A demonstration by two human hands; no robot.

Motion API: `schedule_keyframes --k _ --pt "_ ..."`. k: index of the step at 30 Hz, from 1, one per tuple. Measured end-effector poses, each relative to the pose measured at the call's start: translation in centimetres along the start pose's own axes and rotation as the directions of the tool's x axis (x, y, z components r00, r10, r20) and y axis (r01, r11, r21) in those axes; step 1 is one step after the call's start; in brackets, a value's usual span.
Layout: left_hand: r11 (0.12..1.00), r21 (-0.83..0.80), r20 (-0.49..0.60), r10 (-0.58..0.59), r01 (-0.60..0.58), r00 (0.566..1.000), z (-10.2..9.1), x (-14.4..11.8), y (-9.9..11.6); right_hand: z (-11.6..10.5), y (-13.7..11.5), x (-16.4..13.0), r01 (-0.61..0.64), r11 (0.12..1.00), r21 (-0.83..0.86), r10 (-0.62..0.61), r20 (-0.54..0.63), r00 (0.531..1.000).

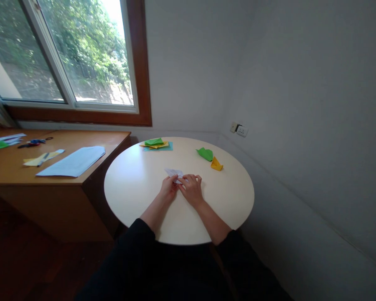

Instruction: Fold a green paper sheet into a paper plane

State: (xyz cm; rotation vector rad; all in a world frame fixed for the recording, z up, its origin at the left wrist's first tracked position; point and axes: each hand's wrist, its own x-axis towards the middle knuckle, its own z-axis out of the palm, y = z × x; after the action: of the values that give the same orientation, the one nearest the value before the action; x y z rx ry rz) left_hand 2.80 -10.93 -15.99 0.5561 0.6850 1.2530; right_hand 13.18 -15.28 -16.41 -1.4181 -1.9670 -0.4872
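A small folded piece of white paper (pixel 173 172) is held between both hands over the middle of the round table (pixel 134 196). My left hand (pixel 168 186) pinches its near edge with thumb and fingers. From the right, my right hand (pixel 191 189) has its fingers closed on the same paper, covering part of it. A pointed tip of the paper sticks out to the far left of the hands. Beyond my right hand lie a folded green paper (pixel 204 154) and a small yellow paper boat (pixel 217 164).
A stack of coloured papers (pixel 158 145) lies at the table's far edge. On the left, a wooden desk (pixel 72 138) bears white sheets (pixel 73 162), a pen (pixel 43 159), yellow paper (pixel 31 161) and scissors (pixel 34 143). A wall with a socket (pixel 242 131) borders the right.
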Motion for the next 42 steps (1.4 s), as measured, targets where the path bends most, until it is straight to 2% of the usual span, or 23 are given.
schedule_keyframes --k 20,35,42 --pt "0.998 -0.061 0.014 -0.004 0.005 1.0 -0.08 0.24 -0.18 0.32 -0.04 0.0 0.087 0.994 -0.063 -0.087 0.014 0.996" --pt "0.995 -0.078 0.027 -0.059 0.061 0.998 -0.4 0.46 -0.31 0.27 -0.04 0.14 0.082 0.995 -0.051 -0.082 -0.008 0.997" --pt "0.992 -0.087 0.058 -0.089 0.094 0.994 -0.37 0.19 -0.2 0.39 0.14 0.18 0.015 0.999 -0.041 -0.016 -0.017 1.0"
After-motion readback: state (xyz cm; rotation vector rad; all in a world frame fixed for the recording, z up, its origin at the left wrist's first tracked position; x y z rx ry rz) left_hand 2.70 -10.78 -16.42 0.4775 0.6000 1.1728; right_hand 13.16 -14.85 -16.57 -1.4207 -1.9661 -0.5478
